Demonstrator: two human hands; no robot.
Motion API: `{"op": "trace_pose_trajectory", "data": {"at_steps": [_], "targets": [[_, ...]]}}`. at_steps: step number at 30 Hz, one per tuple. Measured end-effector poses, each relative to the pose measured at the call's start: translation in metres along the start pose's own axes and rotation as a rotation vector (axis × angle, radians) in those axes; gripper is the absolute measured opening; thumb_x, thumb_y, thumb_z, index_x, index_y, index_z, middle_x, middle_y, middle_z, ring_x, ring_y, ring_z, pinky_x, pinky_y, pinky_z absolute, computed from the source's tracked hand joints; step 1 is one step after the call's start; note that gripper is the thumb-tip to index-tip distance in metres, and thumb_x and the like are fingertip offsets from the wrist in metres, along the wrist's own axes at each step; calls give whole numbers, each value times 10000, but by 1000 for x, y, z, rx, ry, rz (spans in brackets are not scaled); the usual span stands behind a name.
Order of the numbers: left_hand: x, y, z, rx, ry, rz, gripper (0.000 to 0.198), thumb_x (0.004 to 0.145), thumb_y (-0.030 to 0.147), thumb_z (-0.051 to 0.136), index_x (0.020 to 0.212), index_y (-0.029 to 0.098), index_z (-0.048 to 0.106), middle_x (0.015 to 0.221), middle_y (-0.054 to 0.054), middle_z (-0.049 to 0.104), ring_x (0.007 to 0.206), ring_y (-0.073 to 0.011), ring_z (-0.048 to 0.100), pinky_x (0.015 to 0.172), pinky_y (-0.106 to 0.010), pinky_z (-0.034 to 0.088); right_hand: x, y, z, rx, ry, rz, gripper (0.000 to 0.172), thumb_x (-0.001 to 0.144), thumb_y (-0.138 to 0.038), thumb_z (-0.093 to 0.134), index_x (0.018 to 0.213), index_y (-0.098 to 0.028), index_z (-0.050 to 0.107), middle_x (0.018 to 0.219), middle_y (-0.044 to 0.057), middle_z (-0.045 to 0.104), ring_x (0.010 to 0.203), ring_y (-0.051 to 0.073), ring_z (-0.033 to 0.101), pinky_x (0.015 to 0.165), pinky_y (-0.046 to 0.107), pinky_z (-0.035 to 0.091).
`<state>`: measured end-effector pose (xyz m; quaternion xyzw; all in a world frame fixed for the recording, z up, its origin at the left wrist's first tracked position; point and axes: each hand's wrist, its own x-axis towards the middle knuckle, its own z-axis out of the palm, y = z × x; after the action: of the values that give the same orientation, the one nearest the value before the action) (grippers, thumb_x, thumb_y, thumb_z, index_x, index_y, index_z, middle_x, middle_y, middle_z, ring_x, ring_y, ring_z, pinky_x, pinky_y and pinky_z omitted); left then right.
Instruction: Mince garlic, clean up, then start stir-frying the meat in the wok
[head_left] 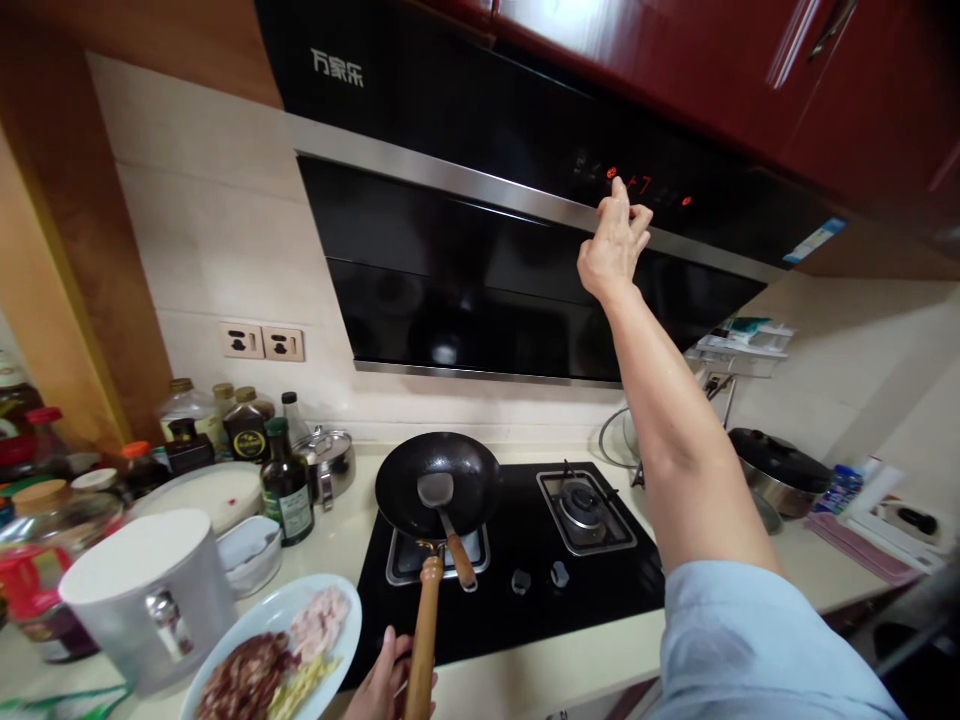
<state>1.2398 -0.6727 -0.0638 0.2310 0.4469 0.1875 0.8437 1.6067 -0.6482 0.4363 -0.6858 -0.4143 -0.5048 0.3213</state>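
Note:
My right hand (613,245) is raised to the black range hood (480,110), its index fingertip at a lit red symbol on the control panel. The other fingers are loosely bent and apart, and the hand holds nothing. Low in the view, my left hand (381,685) is closed around the wooden handle of the wok (405,465), partly hidden behind it. The wok sits on the left burner, with a wooden-handled spatula (436,490) resting in it. Left of that hand, a plate (346,630) carries dark sliced meat (251,675), pale meat (319,622) and chopped yellowish pieces (304,688).
The black gas cooktop (517,625) has a second burner (583,505) and two knobs. Bottles (289,490), a white pot (142,590) and a small lidded pot (330,460) crowd the left counter. Beyond my right arm stands a black-lidded cooker (780,465).

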Motion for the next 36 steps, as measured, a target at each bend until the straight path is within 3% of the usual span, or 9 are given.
{"op": "trace_pose_trajectory", "data": {"at_steps": [8, 11, 14, 18, 21, 24, 28, 31, 36], "targets": [[0, 3, 1, 8, -2, 2, 573, 868, 570, 597, 1294, 215, 455, 1199, -153, 667, 1018, -309, 702, 794, -406, 570, 10, 9, 7, 93, 63, -135, 484, 895, -169, 343, 1370, -232, 412, 1500, 140, 322, 1307, 340, 332, 987, 623, 380], [-5, 0, 8, 23, 28, 10, 593, 896, 606, 527, 1319, 200, 439, 1145, -167, 680, 956, -292, 714, 755, -402, 576, -21, -11, -3, 242, 3, -187, 458, 898, -173, 341, 1343, -214, 440, 1352, 145, 480, 1194, 298, 479, 971, 549, 436], [-16, -3, 18, 65, 13, 47, 507, 902, 576, 545, 1220, 183, 509, 1065, -155, 693, 866, -250, 716, 705, -375, 587, -101, -48, -16, 502, -203, -206, 384, 907, -215, 385, 1277, -207, 489, 1128, 100, 625, 941, 216, 612, 877, 411, 510], [-23, -3, 24, 91, -30, 88, 394, 917, 489, 576, 1145, 172, 522, 933, -120, 689, 771, -233, 710, 634, -379, 595, -246, -82, -34, 722, -748, -135, 294, 917, -339, 496, 1177, -211, 544, 986, 67, 701, 677, 154, 630, 698, 305, 526], [-21, 0, 23, 92, -79, 78, 463, 877, 499, 639, 1170, 170, 495, 872, -100, 682, 726, -227, 704, 612, -382, 596, -336, -88, -38, 662, -1024, 20, 320, 919, -399, 519, 1176, -211, 550, 993, 70, 708, 680, 157, 650, 701, 306, 524], [-19, 5, 24, 96, -139, 49, 549, 821, 529, 699, 1173, 163, 488, 839, -87, 680, 697, -218, 697, 619, -388, 595, -392, -88, -30, 512, -1168, 205, 402, 912, -485, 534, 1202, -207, 537, 1027, 78, 699, 754, 178, 676, 769, 339, 535], [-17, 17, 30, 134, -206, -5, 595, 748, 544, 768, 1117, 157, 505, 770, -52, 666, 653, -199, 680, 623, -379, 584, -420, -97, -20, 608, -1462, 434, 636, 854, -570, 599, 1364, -235, 420, 1071, 86, 679, 714, 168, 684, 647, 310, 574], [-13, 24, 34, 164, -220, -7, 648, 705, 516, 816, 1151, 182, 486, 726, -16, 650, 620, -177, 665, 608, -349, 566, -422, -107, -12, 762, -1663, 600, 712, 832, -430, 657, 1436, -259, 321, 1067, 90, 667, 670, 163, 681, 541, 292, 579], [-6, 29, 44, 173, -191, 18, 529, 705, 453, 835, 1005, 153, 519, 669, 15, 606, 552, -129, 616, 579, -299, 530, -408, -100, 15, 456, -1608, 438, 574, 783, -207, 652, 1331, -179, 484, 1033, 135, 683, 809, 224, 690, 668, 313, 567]]}}
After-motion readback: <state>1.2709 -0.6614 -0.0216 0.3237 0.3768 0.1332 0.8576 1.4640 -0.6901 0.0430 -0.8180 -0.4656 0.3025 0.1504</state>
